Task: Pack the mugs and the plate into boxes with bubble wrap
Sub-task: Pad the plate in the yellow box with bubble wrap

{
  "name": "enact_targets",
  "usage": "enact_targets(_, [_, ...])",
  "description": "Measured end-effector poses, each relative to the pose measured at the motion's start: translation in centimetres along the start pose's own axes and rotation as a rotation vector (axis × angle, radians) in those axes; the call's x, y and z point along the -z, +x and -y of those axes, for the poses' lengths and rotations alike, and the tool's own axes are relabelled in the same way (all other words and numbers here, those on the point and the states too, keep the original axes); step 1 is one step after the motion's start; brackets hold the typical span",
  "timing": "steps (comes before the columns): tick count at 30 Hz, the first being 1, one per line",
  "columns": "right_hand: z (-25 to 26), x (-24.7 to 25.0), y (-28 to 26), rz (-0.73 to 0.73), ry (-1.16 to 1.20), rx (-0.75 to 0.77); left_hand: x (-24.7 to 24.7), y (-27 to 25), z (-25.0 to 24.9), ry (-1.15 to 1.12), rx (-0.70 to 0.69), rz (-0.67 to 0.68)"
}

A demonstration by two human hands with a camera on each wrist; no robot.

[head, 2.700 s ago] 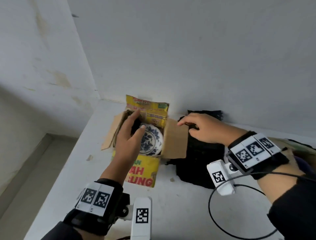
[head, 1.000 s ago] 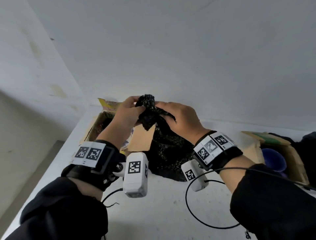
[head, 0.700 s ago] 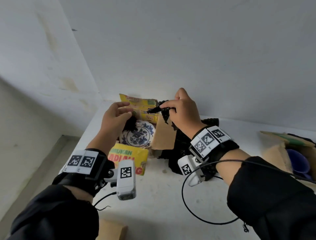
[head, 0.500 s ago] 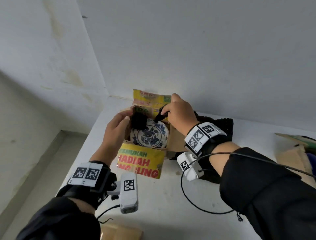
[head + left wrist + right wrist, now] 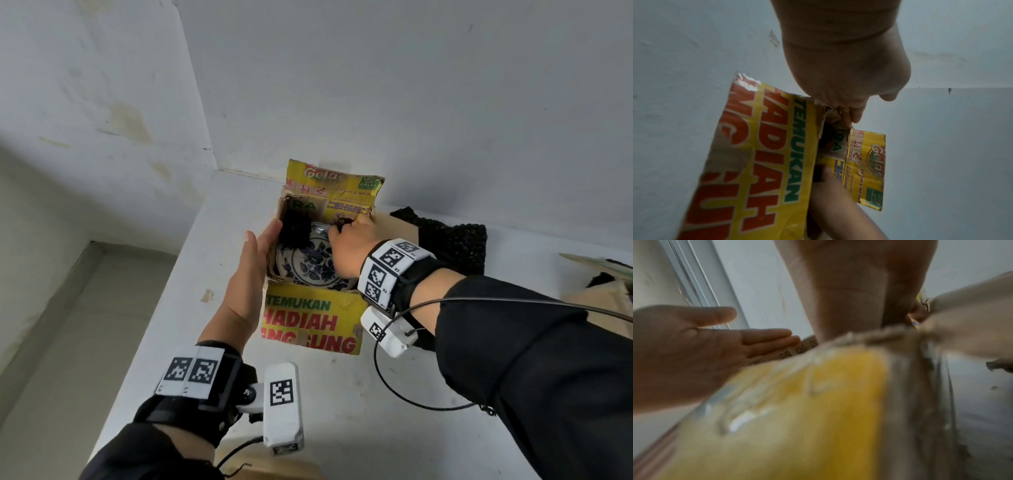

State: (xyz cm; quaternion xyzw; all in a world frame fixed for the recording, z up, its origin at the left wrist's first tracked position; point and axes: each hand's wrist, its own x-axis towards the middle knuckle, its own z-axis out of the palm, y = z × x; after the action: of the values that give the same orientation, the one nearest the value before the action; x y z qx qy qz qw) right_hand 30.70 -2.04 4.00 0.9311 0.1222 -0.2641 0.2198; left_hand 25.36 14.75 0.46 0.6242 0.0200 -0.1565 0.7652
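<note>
The plate (image 5: 308,265) sits inside the yellow box (image 5: 310,325), which stands on the counter (image 5: 342,411) near its far left corner, close to the wall. The plate leans a bit, with its blue flower face looking up at us.

The left hand (image 5: 255,270) is flat and open, its fingers straight, pressed along the left outside wall of the box to keep it steady. The right hand (image 5: 347,245) reaches down into the box from the right side. Its fingers pinch a small bit of black wrap (image 5: 344,222) at the far edge of the plate. A bigger black wad (image 5: 294,228) is already tucked in the far left corner of the box, on the plate's rim.

So the plate lies right under the right hand, and that hand is the nearer one. The gap to fill looks to be at the back, between plate and box wall (a tight spot). More black wrap (image 5: 455,240) lies on the counter just right of the box.
</note>
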Motion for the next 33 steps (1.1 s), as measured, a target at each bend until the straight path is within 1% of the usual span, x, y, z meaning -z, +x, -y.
enact_targets(4, [-0.1,-0.6,0.9,-0.015,0.224,-0.021,-0.2,0.1,1.1,0.092,-0.073,0.035])
enact_targets(9, [0.0,-0.1,1.4,0.001,0.290,-0.046,0.0,0.2,1.4,0.115,-0.119,0.082])
enact_targets(12, [-0.1,0.0,1.3,0.003,0.259,-0.030,0.2,0.1,1.5,0.122,-0.127,0.068])
enact_targets(16, [2.1,-0.5,0.5,-0.106,0.092,-0.092,1.0,0.8,2.2,0.158,-0.142,0.014])
enact_targets(18, [2.7,-0.9,0.0,-0.123,-0.005,-0.015,1.2,0.9,2.4,0.175,-0.145,0.021])
enact_targets(20, [2.1,-1.3,-0.3,-0.089,-0.044,0.032,1.0,0.8,2.5,0.195,-0.156,0.034])
enact_targets(23, [1.0,-1.9,-0.1,-0.066,-0.013,0.004,0.7,0.6,2.5,0.212,-0.181,0.015])
enact_targets(28, [1.1,-1.7,-0.3,-0.032,0.176,-0.024,0.7,0.6,2.6,0.229,-0.182,0.022])
enact_targets(31, [1.9,-1.3,-0.3,0.010,0.172,-0.051,0.9,0.5,2.6,0.251,-0.175,0.034])
enact_targets(33, [2.0,-1.2,-0.5,0.014,0.186,-0.041,1.0,0.5,2.5,0.256,-0.174,0.041])
